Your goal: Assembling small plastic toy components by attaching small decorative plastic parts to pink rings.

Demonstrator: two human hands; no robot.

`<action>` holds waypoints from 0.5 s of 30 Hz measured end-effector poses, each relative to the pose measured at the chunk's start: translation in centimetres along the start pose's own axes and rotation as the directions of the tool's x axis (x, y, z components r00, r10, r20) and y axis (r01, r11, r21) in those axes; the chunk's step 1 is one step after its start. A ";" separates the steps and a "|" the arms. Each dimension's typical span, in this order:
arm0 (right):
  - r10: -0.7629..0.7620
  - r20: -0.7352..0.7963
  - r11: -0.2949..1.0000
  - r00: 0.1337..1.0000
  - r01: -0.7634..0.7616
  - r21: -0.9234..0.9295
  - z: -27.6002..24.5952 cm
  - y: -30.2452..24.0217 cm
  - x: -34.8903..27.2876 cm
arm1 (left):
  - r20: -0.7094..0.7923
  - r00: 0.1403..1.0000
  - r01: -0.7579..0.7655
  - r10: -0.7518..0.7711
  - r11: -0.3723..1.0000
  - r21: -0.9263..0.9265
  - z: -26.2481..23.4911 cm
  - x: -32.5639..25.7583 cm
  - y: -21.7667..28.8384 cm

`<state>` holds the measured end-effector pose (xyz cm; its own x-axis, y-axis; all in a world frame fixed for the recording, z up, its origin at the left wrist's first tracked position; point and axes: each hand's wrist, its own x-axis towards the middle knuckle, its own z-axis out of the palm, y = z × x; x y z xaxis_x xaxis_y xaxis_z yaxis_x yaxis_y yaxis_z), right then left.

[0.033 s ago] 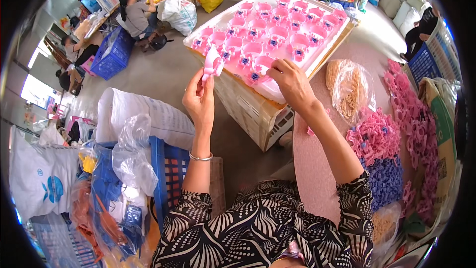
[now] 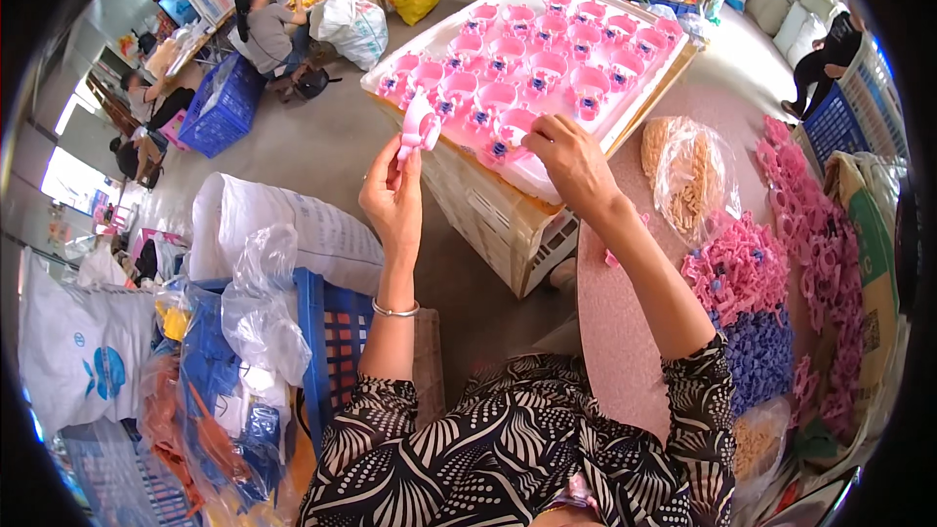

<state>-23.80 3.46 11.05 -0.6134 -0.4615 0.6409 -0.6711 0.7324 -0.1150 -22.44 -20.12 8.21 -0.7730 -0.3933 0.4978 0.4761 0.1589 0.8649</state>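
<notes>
My left hand [image 2: 393,197] is raised beside the near left edge of a white tray [image 2: 379,85], closed on a pink plastic ring-shaped piece [image 2: 420,125]. At the tray's near corner, the closed fingers of my right hand [image 2: 574,164] pinch the edge of another pink ring-shaped piece [image 2: 513,124], which has a small dark blue part on its front. Several similar pink pieces [image 2: 549,65] stand in rows across the tray. My right fingertips are partly hidden, so their exact grip is hard to see.
The tray rests on a crate stack [image 2: 488,210]. To the right, a pinkish table [image 2: 615,322] bears a bag of tan parts [image 2: 683,181], pink parts [image 2: 737,268] and blue parts [image 2: 761,356]. A blue basket [image 2: 317,332] stands left. Other people sit further off.
My right hand and the pink piece at its fingertips have shifted slightly left. My left hand stays put. At the far right, a person has risen a little.
</notes>
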 end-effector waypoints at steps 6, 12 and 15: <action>0.078 -0.059 0.995 0.995 -0.081 -0.051 -1.3 -0.3 0.0 | 0.119 0.960 -0.273 0.252 0.936 0.221 1.6 -0.9 1.5; 0.299 -0.354 0.951 0.886 -0.309 0.030 -7.6 -0.4 -2.7 | 0.404 0.753 -0.637 0.519 0.729 0.251 6.3 -4.8 4.0; 0.283 -0.407 0.945 0.868 -0.324 -0.035 -10.0 -1.3 -5.1 | 0.528 0.668 -0.696 0.525 0.692 0.193 7.7 -5.6 2.9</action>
<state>-15.68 9.87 15.50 -0.5529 0.0102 0.8332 -0.4214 0.8592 -0.2901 -19.95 -10.45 8.43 -0.4877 0.2984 0.8204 0.7866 0.5579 0.2647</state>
